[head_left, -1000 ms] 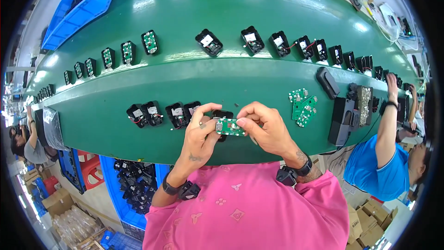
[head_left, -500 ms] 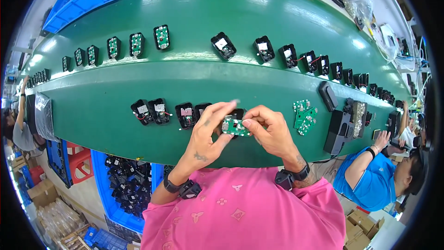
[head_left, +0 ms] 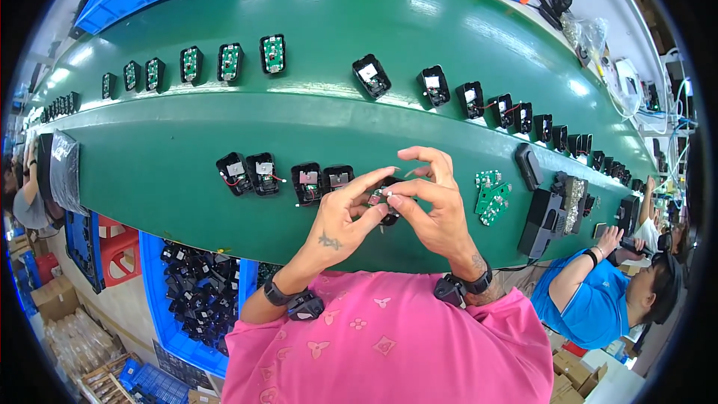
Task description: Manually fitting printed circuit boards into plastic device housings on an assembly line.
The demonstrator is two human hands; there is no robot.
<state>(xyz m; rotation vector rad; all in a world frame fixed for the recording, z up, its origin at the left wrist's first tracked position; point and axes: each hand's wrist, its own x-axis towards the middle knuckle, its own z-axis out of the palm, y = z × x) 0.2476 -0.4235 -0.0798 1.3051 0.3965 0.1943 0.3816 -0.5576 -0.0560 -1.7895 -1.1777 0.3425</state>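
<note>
My left hand [head_left: 341, 218] is closed, thumb and index finger pinching a small green circuit board [head_left: 376, 196], mostly hidden by the fingers. From the other side, my right hand [head_left: 432, 208] pinches at the board's edge with thumb and index finger, its other fingers raised. What sits in that right pinch is too small to make out. Under the fingers shows part of a black plastic housing [head_left: 390, 218]. Just left of my hands, several open black housings [head_left: 306, 184] with red wires lie on the green table [head_left: 172, 179].
Loose green circuit boards [head_left: 492, 198] lie to the right, near a black device [head_left: 544, 217]. Along the raised strip stand housings with boards [head_left: 273, 54] and others without [head_left: 372, 76]. A blue bin [head_left: 198, 292] of black parts is below left. A person in blue [head_left: 591, 292] sits at right.
The circuit board, shown face-up before, is now tilted and mostly covered by my fingers. My right hand's outer fingers have lifted and spread. The view has shifted slightly.
</note>
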